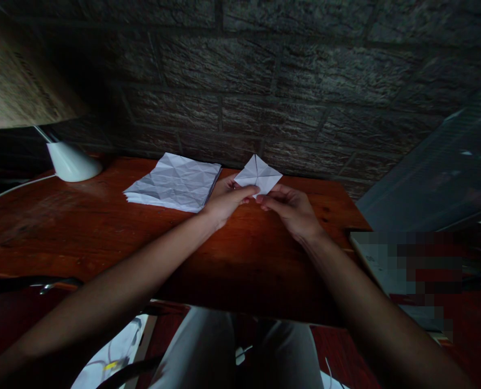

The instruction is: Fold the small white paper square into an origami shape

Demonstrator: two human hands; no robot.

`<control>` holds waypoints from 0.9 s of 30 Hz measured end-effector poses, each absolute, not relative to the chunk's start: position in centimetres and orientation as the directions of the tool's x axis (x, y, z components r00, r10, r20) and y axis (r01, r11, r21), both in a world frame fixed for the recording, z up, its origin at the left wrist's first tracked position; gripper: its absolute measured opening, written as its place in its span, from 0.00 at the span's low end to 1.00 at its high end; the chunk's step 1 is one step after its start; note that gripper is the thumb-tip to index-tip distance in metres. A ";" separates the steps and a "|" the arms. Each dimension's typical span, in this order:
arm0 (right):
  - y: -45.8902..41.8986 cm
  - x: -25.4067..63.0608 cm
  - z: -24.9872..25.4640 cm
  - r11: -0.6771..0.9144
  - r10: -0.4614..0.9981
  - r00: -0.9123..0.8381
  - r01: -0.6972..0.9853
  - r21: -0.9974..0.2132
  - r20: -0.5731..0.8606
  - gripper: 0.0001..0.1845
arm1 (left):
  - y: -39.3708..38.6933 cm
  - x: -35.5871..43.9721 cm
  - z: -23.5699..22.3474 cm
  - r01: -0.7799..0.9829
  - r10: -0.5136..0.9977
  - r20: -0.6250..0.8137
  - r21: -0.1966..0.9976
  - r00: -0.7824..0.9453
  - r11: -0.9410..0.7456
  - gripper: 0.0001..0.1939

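A small folded white paper point(259, 174), creased into triangles, is held just above the far side of the wooden table point(102, 227). My left hand point(226, 199) pinches its near edge from the left. My right hand point(291, 209) pinches the same edge from the right, fingertips almost meeting my left thumb. To the left of my left hand lies a stack of creased white paper sheets point(175, 182).
A white lamp base point(72, 161) with a cord stands at the table's far left, its shade point(17, 81) overhead. A dark brick wall point(265, 81) runs behind the table. A book or pad point(382, 265) lies at the right edge. My legs show below the table.
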State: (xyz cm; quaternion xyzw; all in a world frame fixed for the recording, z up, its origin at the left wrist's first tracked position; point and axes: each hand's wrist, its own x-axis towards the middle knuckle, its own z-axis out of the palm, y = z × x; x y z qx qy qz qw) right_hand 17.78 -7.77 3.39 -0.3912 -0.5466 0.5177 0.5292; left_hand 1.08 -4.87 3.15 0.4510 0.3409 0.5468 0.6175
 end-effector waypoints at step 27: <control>-7.9 17.7 3.7 0.192 0.973 -0.106 -0.125 -0.973 0.206 0.13 | -4.7 1.4 2.9 -0.430 0.989 0.049 0.903 0.138 0.015 0.20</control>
